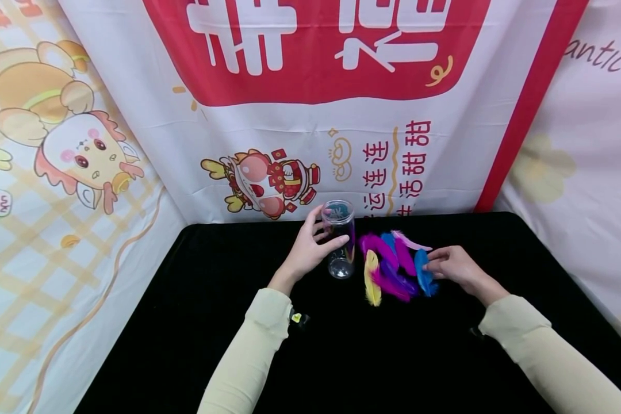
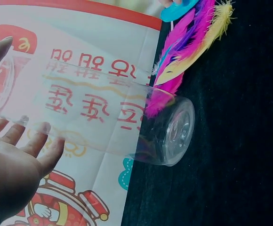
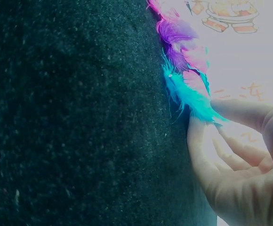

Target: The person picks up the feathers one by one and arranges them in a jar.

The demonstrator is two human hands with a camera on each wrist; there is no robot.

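Observation:
A clear, open-topped plastic jar [image 1: 341,265] stands upright on the black cloth, and its transparent wall lets the backdrop show through in the left wrist view. My left hand [image 1: 306,248] grips this jar near its upper part, thumb on one side and fingers on the other. To the jar's right lies a loose pile of feathers in magenta [image 1: 405,257], purple, blue, pink and yellow [image 1: 371,277]. At the pile's right edge, my right hand [image 1: 459,269] pinches a blue feather [image 1: 424,273] by its end between thumb and fingers. The right wrist view shows that feather's tip [image 3: 193,100] at the fingertips.
The black-covered table [image 1: 227,345] ends at a hanging white and red printed backdrop [image 1: 315,123] behind the jar. Printed cloths [image 1: 574,190] also hang at the left and right sides.

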